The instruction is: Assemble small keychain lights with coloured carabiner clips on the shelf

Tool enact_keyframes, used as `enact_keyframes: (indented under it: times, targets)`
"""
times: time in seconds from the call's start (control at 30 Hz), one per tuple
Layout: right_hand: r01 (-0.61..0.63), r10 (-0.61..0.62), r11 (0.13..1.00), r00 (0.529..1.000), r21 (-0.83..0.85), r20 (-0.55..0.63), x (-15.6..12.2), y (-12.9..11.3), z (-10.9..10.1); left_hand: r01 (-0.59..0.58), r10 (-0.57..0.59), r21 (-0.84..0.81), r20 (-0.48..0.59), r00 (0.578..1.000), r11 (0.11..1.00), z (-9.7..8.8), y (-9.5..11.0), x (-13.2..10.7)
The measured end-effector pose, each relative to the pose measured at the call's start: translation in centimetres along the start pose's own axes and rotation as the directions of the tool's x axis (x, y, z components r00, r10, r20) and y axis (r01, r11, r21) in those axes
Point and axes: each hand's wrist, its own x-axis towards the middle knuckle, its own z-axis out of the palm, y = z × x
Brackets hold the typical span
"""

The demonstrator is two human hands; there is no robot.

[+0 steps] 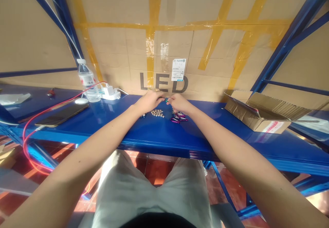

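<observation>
My left hand and my right hand meet above the far part of the blue shelf, fingertips almost touching. Both are closed in a pinch around a small green piece, mostly hidden by the fingers; its kind is too small to make out. Below and between the hands lies a loose pile of small gold-coloured pieces. Shiny purple metallic pieces are heaped under my right hand. A few small dark blue pieces show beneath my left wrist.
On the left of the blue shelf are a water bottle, a phone with a red cable and a white power strip. An open cardboard box stands right. A large taped carton walls the back.
</observation>
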Motion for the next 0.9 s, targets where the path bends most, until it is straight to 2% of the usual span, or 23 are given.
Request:
enact_keyframes:
  times: [0.07,0.17,0.23,0.3,0.37,0.47,0.57,0.63,0.77,0.83,0.9]
  targets:
    - [0.003,-0.007,0.994,0.999,0.109,0.042,0.0,0.1,-0.5,0.086,-0.090,-0.122,-0.028,0.996,0.989,0.1,-0.5,0.0]
    - [-0.012,-0.024,0.967,0.990,0.254,0.136,0.1,0.2,-1.1,0.202,-0.225,-0.327,-0.036,0.974,0.923,0.2,-1.0,0.0]
    - [-0.030,-0.019,0.958,0.986,0.284,0.167,0.2,0.3,-1.4,0.250,-0.289,-0.437,-0.023,0.957,0.864,0.4,-1.1,0.1]
    - [0.019,-0.059,0.966,0.987,0.257,0.149,0.2,0.3,-1.5,0.276,-0.324,-0.507,-0.005,0.946,0.816,0.6,-0.9,0.2]
    - [0.124,-0.151,0.972,0.980,0.199,0.128,0.2,0.3,-1.4,0.278,-0.330,-0.553,0.007,0.944,0.786,0.9,-0.7,0.2]
    - [0.215,-0.247,0.961,0.952,0.176,0.183,-0.1,0.3,-1.1,0.251,-0.299,-0.610,0.023,0.954,0.752,1.2,-0.4,0.3]
    - [0.174,-0.218,0.966,0.944,0.189,0.247,-0.4,0.1,-0.7,0.237,-0.305,-0.637,0.002,0.952,0.734,1.4,-0.3,0.4]
    - [0.131,-0.175,0.975,0.949,0.177,0.263,-0.7,-0.3,-0.5,0.242,-0.347,-0.688,-0.016,0.938,0.684,1.3,-0.3,0.5]
    - [0.151,-0.161,0.986,0.970,0.065,0.182,-1.2,-1.3,0.1,0.253,-0.351,-0.844,0.082,0.933,0.473,0.5,0.0,0.7]
    - [0.229,-0.228,0.973,0.965,0.005,0.130,-1.4,-1.5,0.4,0.268,-0.317,-0.863,0.134,0.939,0.428,0.0,0.0,0.6]
    - [0.351,-0.347,0.936,0.932,-0.030,0.103,-1.5,-1.4,0.6,0.279,-0.299,-0.859,0.155,0.941,0.431,-0.4,0.0,0.4]
